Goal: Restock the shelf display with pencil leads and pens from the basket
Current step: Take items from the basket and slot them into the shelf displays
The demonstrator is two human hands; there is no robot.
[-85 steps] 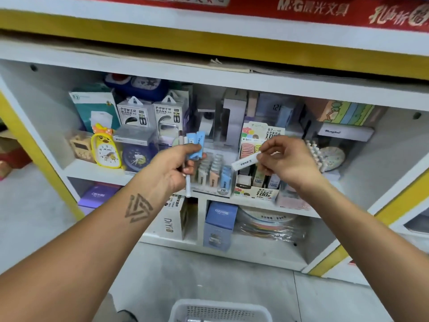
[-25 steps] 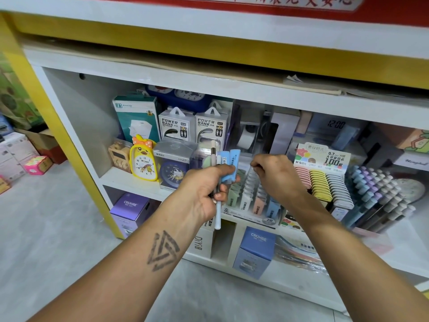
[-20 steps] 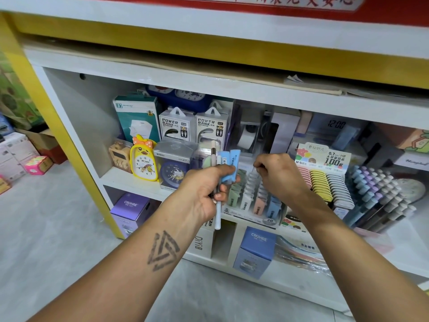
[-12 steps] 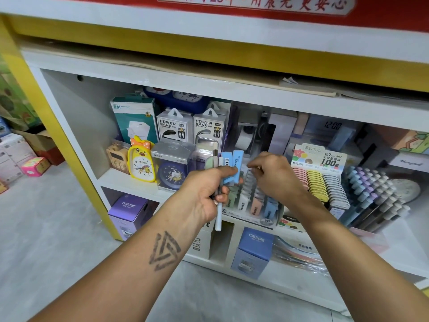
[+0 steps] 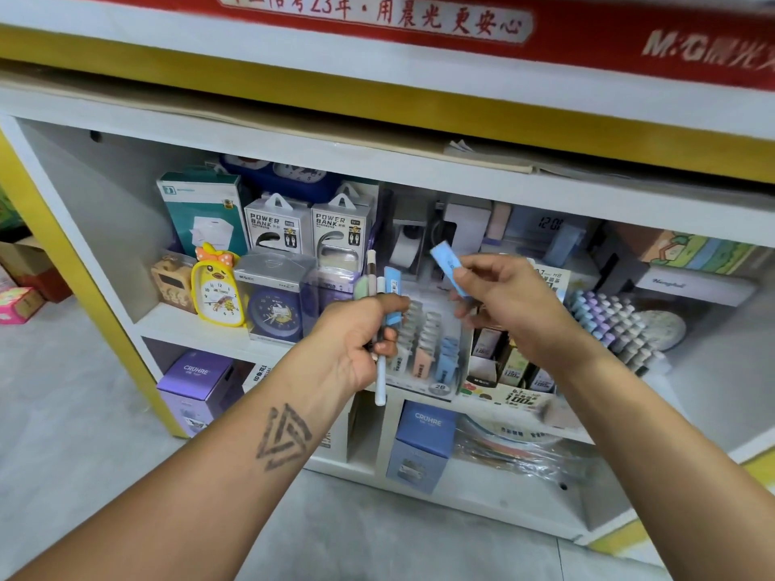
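Both forearms reach up from the bottom corners of the view toward the middle shelf [image 5: 197,329] of a white cabinet. The left hand [image 5: 356,341] is held with its back toward the camera, fingers curled into a fist around a bundle of pens and lead cases [image 5: 383,295]; the grip is tight, with the thumb lying across the top of the bundle (a white pen sticks out below the fist, and a blue case, a green tip and a brown-tipped pen rise above it). The right hand [image 5: 507,304] is raised just beside it, wrist bent, pinching one blue lead case [image 5: 448,266] between thumb and fingers so that the case tilts up and to the left. That case is in the air above the clear display rack [image 5: 427,350], which stands at the front edge of the middle shelf and holds rows of small cases in grey, peach and blue. Right of the rack sits a cardboard box of leads [image 5: 509,379], then a tiered stand of pastel pens [image 5: 612,329]. Toward the shelf's left end stand a yellow duck clock [image 5: 218,291] and two power bank boxes [image 5: 310,228].
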